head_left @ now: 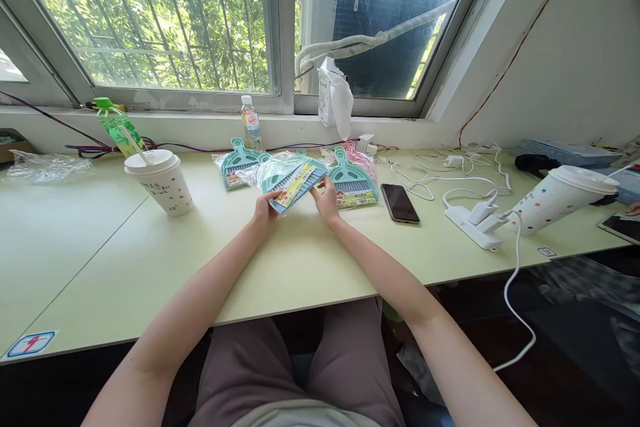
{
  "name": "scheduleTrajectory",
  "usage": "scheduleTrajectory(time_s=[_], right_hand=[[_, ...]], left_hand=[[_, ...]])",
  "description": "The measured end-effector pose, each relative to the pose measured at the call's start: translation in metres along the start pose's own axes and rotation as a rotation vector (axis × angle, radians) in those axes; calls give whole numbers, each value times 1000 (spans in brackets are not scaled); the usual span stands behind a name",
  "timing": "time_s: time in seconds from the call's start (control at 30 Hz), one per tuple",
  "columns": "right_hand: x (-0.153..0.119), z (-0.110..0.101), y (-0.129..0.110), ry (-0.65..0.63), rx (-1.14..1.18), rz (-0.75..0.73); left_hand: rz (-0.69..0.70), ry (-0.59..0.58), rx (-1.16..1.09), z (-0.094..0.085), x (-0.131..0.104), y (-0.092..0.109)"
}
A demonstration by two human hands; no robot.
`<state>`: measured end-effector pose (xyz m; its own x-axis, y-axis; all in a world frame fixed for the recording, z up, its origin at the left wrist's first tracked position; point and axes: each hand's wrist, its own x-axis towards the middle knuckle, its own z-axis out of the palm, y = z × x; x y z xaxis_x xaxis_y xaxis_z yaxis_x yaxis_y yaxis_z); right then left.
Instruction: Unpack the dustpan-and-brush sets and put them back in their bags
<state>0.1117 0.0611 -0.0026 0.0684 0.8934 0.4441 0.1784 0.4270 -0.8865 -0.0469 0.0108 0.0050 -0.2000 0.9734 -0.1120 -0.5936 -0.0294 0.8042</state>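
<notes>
A teal brush-and-dustpan set in clear wrapping [295, 183] is held tilted above the table. My left hand [266, 207] grips its lower left edge, and my right hand [326, 200] pinches its right edge. Behind it to the left lies another wrapped teal set [239, 161]. Just right of my right hand is a further teal set [351, 180] with a yellow label, and a pink one [356, 155] shows behind that. Parts of the fingers are hidden by the held pack.
On the pale table [240, 267], a white cup with a straw [163, 183] and a green bottle [119, 127] stand left. A phone [400, 203], a power strip [474, 223] with cables and a large tilted cup [560, 197] are right. A person's hand [634, 208] shows at the far right.
</notes>
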Motion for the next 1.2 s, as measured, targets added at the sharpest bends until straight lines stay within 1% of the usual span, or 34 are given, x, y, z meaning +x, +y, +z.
scheduleTrajectory(time_s=[0.13,0.27,0.37,0.5,0.57,0.7,0.8,0.93,1.07,1.2], right_hand=[[2,-2,2,67,-139,27],[1,-5,0,80,-182,7],[3,-10,-1,46,-240,-47],[7,-17,0,-35,-379,-120],[7,-17,0,-44,-420,-150],[4,-15,-2,-18,-427,-151],[4,-14,-2,10,-431,-148],[6,-17,-2,43,-442,-132],[7,-20,-4,37,-445,-108],[6,-17,-5,29,-389,-148]], left_hand=[[-24,-2,29,3,-2,-5],[-20,13,41,5,-3,-5],[1,6,39,2,-1,-4],[13,8,34,-3,3,-4],[5,11,32,-3,3,-4],[1,-1,30,1,0,-2],[-27,4,32,5,-4,-1],[-43,-15,40,4,-4,-3],[-33,-32,44,3,-3,-3],[-31,-26,22,5,-6,0]])
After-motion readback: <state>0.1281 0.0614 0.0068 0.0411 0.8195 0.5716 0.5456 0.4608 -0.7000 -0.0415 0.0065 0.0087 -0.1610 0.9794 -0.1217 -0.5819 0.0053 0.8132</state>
